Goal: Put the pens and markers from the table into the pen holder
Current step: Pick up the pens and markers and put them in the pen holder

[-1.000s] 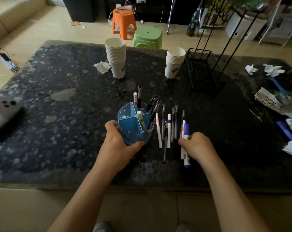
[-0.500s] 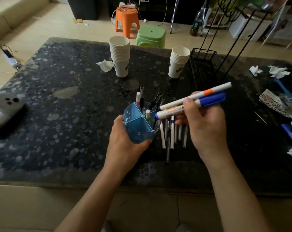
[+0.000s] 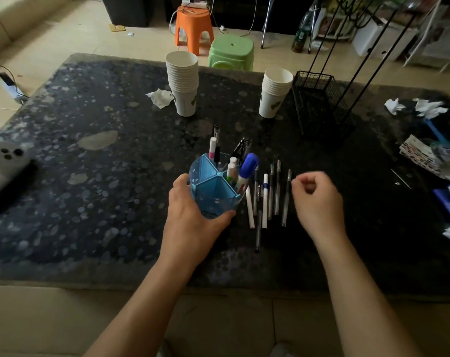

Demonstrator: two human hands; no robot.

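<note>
A blue pen holder (image 3: 210,191) with divided compartments stands near the middle of the dark speckled table (image 3: 90,176). My left hand (image 3: 190,222) grips its near side. Several pens and markers stand in its far and right compartments, among them a marker with a big blue cap (image 3: 247,168). Just right of the holder, several pens (image 3: 266,199) lie side by side on the table. My right hand (image 3: 318,202) hovers right of that row, fingers loosely curled, with nothing in it.
Two stacks of paper cups (image 3: 184,83) (image 3: 274,92) stand at the back, a black wire basket (image 3: 322,104) to their right. Crumpled paper and clutter (image 3: 430,155) fill the right edge. A white object (image 3: 5,161) lies at the left.
My right hand lifted two markers from the table, put them into the holder's right compartment, let go and drew back to the right. My left hand has kept hold of the holder.
</note>
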